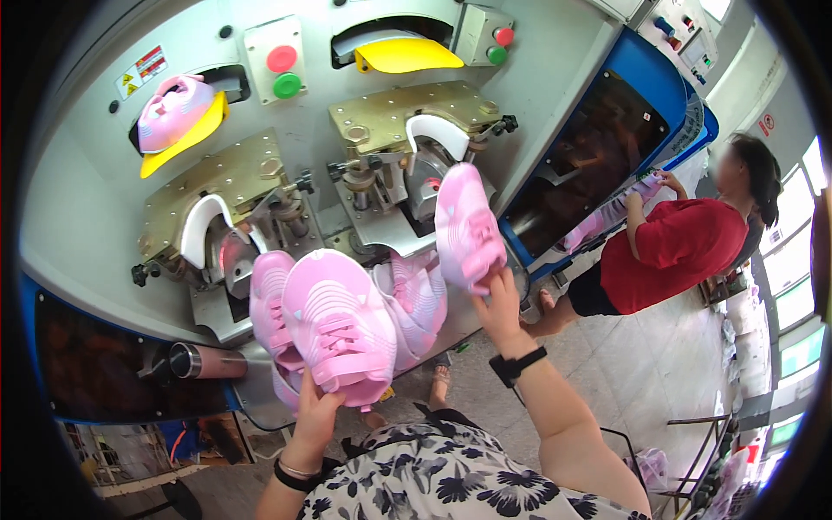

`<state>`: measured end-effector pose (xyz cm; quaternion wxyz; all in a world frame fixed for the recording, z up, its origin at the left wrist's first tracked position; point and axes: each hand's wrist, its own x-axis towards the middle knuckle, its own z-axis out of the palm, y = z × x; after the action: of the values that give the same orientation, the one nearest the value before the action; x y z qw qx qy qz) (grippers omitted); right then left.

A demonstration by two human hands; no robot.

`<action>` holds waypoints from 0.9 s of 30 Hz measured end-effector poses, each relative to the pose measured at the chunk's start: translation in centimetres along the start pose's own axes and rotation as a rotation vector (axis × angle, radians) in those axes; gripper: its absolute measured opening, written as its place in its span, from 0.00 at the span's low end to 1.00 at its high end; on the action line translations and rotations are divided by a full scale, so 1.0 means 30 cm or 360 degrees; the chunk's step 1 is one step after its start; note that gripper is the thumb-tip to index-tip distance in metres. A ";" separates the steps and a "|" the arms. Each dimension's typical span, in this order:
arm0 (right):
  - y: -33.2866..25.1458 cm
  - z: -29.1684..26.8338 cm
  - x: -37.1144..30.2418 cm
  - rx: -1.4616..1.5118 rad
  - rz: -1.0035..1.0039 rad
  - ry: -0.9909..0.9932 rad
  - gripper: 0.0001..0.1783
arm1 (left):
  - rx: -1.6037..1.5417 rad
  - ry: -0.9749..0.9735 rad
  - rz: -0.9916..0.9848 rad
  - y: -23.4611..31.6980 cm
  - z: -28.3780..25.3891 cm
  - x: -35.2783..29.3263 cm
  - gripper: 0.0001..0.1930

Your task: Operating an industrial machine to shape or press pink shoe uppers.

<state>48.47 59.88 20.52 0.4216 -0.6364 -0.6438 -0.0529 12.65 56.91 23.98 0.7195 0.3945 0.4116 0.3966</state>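
My left hand (pixel 314 418) is closed on the heel end of a pink shoe upper (pixel 342 299) with laces and a strap, toe pointing away from me. Beside it on the machine's front ledge lie more pink shoe uppers, one at its left (pixel 272 290) and one at its right (pixel 418 299), partly hidden. Raised higher, my right hand (pixel 497 314) grips another pink shoe upper (pixel 466 221) by its collar. That upper's toe is near the right-hand press station's white curved pad (pixel 438 130). A matching white curved pad (pixel 201 230) stands at the left station.
Two brass-coloured clamp plates (pixel 212 186) (pixel 416 108) sit above the ledge. A pink upper (pixel 176 113) sits on the left yellow-edged form; the right yellow form (pixel 407 55) is bare. Red and green buttons (pixel 282 71), a pink tumbler (pixel 208 360), and a red-shirted person (pixel 676 251) at right.
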 end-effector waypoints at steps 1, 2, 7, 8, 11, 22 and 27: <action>0.028 -0.019 -0.042 -0.0046 0.0034 0.0008 0.17 | 0.0040 0.0028 0.0012 -0.012 0.017 0.007 0.38; 0.058 -0.036 -0.079 -0.0057 0.0045 -0.0008 0.17 | 0.0024 -0.0004 0.0020 -0.020 0.034 0.015 0.38; 0.184 -0.085 -0.162 -0.0089 -0.0061 0.0030 0.17 | 0.0033 -0.0056 -0.0031 -0.048 0.145 0.077 0.37; 0.204 -0.093 -0.165 -0.0100 -0.0053 0.0011 0.17 | 0.0034 -0.0091 -0.0030 -0.049 0.164 0.090 0.37; 0.259 -0.126 -0.174 -0.0152 -0.0117 -0.0016 0.17 | 0.0121 -0.0120 -0.0140 -0.050 0.210 0.131 0.36; 0.404 -0.205 -0.197 -0.0507 -0.0353 0.0124 0.13 | 0.0128 -0.0211 -0.0273 -0.049 0.335 0.290 0.39; 0.445 -0.202 -0.186 -0.0515 -0.0388 0.0125 0.13 | 0.0135 -0.0183 -0.0268 -0.056 0.357 0.316 0.39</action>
<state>61.96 54.36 14.73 0.3290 -0.6106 -0.6822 -0.2313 26.05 62.17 23.57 0.7555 0.4106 0.4177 0.2936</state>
